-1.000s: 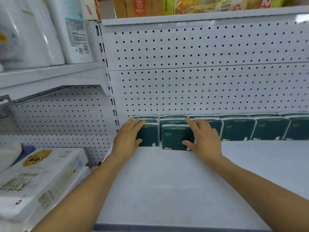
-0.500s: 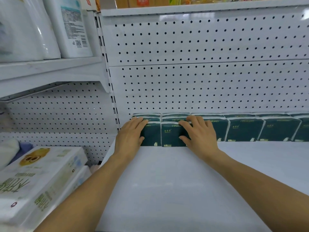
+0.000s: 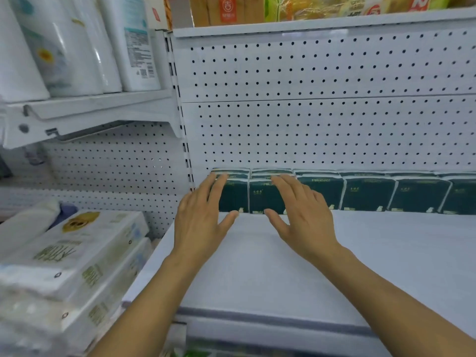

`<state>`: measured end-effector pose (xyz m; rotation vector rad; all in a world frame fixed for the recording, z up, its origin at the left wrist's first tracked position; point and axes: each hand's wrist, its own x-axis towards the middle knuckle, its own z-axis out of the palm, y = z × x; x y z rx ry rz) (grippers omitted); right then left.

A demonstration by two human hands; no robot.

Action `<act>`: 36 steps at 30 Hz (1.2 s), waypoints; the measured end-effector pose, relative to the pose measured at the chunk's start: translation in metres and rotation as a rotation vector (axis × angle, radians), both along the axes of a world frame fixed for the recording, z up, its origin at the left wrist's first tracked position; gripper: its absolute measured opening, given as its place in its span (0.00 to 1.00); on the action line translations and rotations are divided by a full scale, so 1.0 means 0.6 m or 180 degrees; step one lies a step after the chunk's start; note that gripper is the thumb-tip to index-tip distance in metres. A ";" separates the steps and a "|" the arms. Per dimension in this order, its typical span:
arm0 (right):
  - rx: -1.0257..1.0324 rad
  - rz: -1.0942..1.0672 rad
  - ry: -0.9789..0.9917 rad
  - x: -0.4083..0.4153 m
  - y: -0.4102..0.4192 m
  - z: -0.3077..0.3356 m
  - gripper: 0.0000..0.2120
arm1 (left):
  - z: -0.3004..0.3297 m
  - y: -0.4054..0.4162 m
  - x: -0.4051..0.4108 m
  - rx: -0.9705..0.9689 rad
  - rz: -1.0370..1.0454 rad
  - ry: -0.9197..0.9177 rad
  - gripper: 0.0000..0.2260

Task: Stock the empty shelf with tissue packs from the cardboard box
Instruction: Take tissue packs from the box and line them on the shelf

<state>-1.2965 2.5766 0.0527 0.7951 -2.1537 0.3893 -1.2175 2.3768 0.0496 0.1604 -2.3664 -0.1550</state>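
Behind both open hands (image 3: 253, 217), tissue packs (image 3: 260, 195) stand.

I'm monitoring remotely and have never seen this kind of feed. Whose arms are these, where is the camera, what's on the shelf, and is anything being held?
There is no machine here: a person works with bare hands, and the single camera sits on their head, looking forward and down. The left hand and right hand reach out over a white shelf backed by a pegboard panel. Along the back of the shelf stands a row of dark green tissue packs. Both hands are flat with straight fingers, in front of the leftmost packs; the fingertips reach the pack tops, though contact is unclear. Nothing is gripped. To the left lie white wrapped paper goods, and more products sit on the shelves above. The cardboard box is not in view.
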 end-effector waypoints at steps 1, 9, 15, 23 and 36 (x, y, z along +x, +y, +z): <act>-0.0051 0.0091 0.0016 0.021 0.007 -0.001 0.29 | -0.004 0.010 0.025 0.0025 0.0021 0.0064 0.33; 0.0026 0.0843 -0.0078 0.192 0.037 -0.058 0.26 | -0.069 0.054 0.250 -0.0162 0.0338 0.0029 0.31; 0.0365 0.1471 -0.0283 0.318 0.003 -0.135 0.24 | -0.150 0.042 0.414 -0.0177 0.0583 -0.0316 0.30; 0.0832 0.1858 -0.0792 0.441 -0.128 -0.238 0.20 | -0.240 -0.068 0.576 0.0405 0.1066 -0.1095 0.32; 0.1764 0.1556 -0.2366 0.592 -0.266 -0.461 0.12 | -0.466 -0.273 0.785 0.1909 0.1261 -0.2378 0.22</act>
